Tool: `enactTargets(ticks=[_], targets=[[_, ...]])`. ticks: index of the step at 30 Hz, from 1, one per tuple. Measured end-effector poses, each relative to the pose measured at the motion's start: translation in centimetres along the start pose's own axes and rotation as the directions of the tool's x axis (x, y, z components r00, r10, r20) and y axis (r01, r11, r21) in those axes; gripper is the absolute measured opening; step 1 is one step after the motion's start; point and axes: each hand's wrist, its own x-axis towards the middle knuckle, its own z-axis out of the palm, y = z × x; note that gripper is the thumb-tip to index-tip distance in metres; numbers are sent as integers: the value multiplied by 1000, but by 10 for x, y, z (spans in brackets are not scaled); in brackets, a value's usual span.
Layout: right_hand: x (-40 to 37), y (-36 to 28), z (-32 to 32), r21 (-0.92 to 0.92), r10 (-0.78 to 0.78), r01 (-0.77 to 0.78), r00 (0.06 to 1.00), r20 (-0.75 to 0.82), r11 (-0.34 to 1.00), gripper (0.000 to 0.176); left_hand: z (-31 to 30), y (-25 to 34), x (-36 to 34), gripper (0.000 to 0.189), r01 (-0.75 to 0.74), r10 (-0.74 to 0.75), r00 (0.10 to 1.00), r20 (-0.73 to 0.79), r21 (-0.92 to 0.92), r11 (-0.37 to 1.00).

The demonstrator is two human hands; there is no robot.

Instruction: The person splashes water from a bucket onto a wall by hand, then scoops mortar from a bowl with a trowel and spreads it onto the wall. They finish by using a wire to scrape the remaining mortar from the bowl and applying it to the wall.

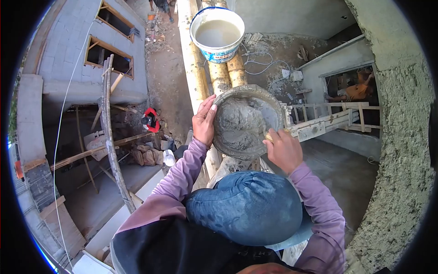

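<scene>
A round, mortar-crusted basin (pixel 219 145) is in front of me above bamboo poles, with wet grey mortar (pixel 242 118) inside. My left hand (pixel 204 121) is closed on its left rim, thumb on top and fingers around the outside. At the right side of the basin, my right hand (pixel 284 150) is wrapped round the pale handle of a trowel (pixel 268 136). The trowel's blade is hard to tell apart from the grey mortar. Just beyond the basin, a white and blue bucket (pixel 221 52) of cloudy water stands on the poles.
Bamboo poles (pixel 194 68) run forward high above the ground. A rough plastered wall (pixel 401 150) rises close on my right. A wooden ladder (pixel 328 116) lies right of the basin. Below left is a person in red (pixel 150 120); another in orange (pixel 358 91) is at a right-hand opening.
</scene>
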Motion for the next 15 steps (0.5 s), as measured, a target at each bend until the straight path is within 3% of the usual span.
enactTargets(ticks=[5, 8, 10, 12, 15], targets=[[-39, 7, -44, 67, -84, 92, 991, -104, 994, 32, -3, -4, 7, 33, 3, -5, 1000, 27, 63, 998], [-34, 28, -32, 93, 165, -160, 985, -48, 983, 30, 2, 8, 1, 34, 0, -2, 1000, 23, 71, 997], [-27, 28, 8, 229, 140, -136, 990, -4, 964, 26, 10, 13, -2, 34, -11, 9, 999, 33, 63, 998], [-19, -1, 27, 341, 143, -194, 975, 168, 920, 26, 18, 15, -3, 34, -46, 43, 998, 42, 71, 996], [-28, -7, 27, 514, 133, -192, 980, 150, 836, 26, 18, 17, -3, 33, -72, 61, 994, 91, 119, 990]])
